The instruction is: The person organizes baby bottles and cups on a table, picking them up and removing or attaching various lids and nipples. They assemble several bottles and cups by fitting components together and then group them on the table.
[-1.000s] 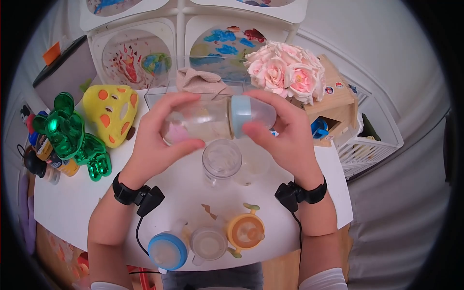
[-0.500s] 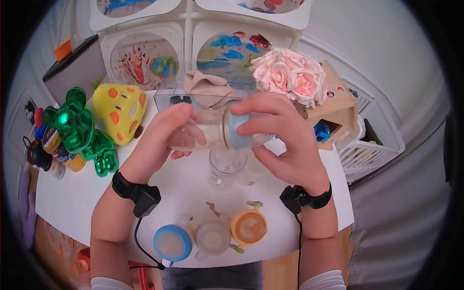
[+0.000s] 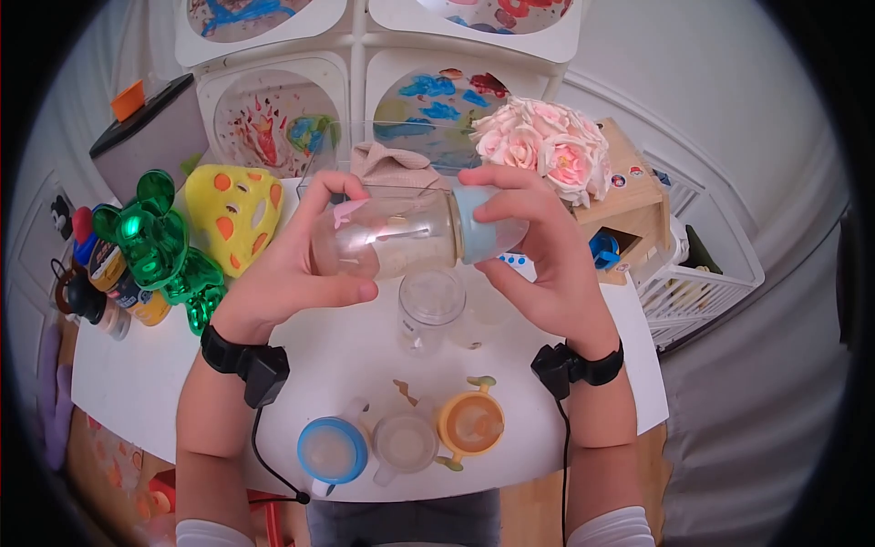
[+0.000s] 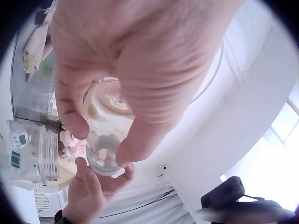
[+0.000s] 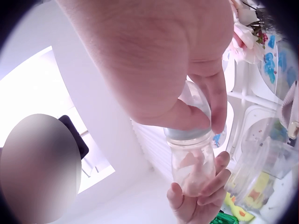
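A clear baby bottle (image 3: 401, 235) with a light blue collar (image 3: 476, 219) and a see-through cap is held sideways above the table. My left hand (image 3: 273, 283) grips its base end, thumb below and fingers round the far side. At the other end my right hand (image 3: 558, 251) holds the collar and cap between thumb and fingers. A pink print shows on the bottle near my left fingers. Below it stands a clear lidded container (image 3: 432, 301). In the left wrist view the bottle (image 4: 105, 135) spans both hands; the right wrist view shows its collar (image 5: 187, 134) under my thumb.
Near the front edge stand a blue-rimmed cup (image 3: 333, 450), a clear cup (image 3: 406, 444) and an orange cup (image 3: 470, 424). A shiny green bear figure (image 3: 159, 242) and yellow plush (image 3: 233, 214) are left; pink roses (image 3: 547, 150) and a wooden box (image 3: 624, 201) right.
The bottle has turned about its length; its pink print moved from low to the upper side. My left hand shifted its hold, fingers underneath half a second ago, and now grips round the base again.
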The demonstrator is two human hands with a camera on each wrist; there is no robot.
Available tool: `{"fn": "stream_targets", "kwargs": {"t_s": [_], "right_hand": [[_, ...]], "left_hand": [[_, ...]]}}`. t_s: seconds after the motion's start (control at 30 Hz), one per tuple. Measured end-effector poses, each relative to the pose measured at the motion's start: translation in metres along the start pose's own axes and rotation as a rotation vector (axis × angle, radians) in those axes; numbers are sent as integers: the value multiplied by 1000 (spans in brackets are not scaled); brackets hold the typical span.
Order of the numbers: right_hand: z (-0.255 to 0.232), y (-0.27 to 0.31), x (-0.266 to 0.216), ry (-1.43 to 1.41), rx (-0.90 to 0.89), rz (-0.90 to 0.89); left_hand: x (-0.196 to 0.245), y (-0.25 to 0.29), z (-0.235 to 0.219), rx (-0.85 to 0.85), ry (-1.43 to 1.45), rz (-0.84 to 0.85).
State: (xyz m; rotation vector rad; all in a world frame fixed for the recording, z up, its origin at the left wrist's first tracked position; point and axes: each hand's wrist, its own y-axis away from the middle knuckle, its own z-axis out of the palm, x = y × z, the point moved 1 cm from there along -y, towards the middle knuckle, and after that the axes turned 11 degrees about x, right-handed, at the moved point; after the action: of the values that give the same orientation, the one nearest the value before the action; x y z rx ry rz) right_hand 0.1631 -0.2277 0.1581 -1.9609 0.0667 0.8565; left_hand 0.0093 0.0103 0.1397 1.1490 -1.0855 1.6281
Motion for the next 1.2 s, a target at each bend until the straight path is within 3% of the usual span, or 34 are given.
{"fn": "stream_targets", "kwargs": {"t_s": [0.1, 0.17, 0.27, 0.4, 0.5, 0.6, 0.7, 0.77, 0.9, 0.97, 1.0, 1.03, 1.1, 1.17, 1.2], "right_hand": [[1, 0, -1, -58, -20, 42], [3, -1, -6, -182, -22, 2], [-6, -2, -1, -62, -95, -78], [-3, 0, 2, 64, -104, -165], [3, -1, -2, -76, -57, -183], [5, 0, -13, -211, 18, -63], [9, -1, -19, -73, -42, -123], [13, 0, -21, -130, -60, -195], [14, 2, -23, -136, -68, -161], [11, 2, -25, -148, -96, -187], [10, 1, -25, -136, -86, -184], [8, 0, -26, -95, -97, -206], [8, 2, -25, -43, -97, -218], [11, 2, -26, -66, -81, -245], [13, 3, -24, -110, -82, -236]], "left_hand": [[-1, -2, -7, -3, -84, 105], [-3, -4, -12, -31, 6, -71], [-21, -12, -21, -13, -80, 42], [-14, -6, -10, 19, -66, -23], [-13, -5, -15, -70, -99, -9], [-17, 0, -17, -75, 6, -111], [-14, 8, -18, -164, 221, -118], [0, 7, -17, -454, 146, -133], [-1, 13, -12, -462, 73, -182], [8, 15, -9, -454, 79, -302], [4, 14, -5, -438, 32, -201], [2, 12, -8, -452, 34, -210], [-2, 5, -19, -434, 135, -336], [-3, 11, -16, -364, 133, -292], [-5, 14, -21, -251, 168, -278]]}}
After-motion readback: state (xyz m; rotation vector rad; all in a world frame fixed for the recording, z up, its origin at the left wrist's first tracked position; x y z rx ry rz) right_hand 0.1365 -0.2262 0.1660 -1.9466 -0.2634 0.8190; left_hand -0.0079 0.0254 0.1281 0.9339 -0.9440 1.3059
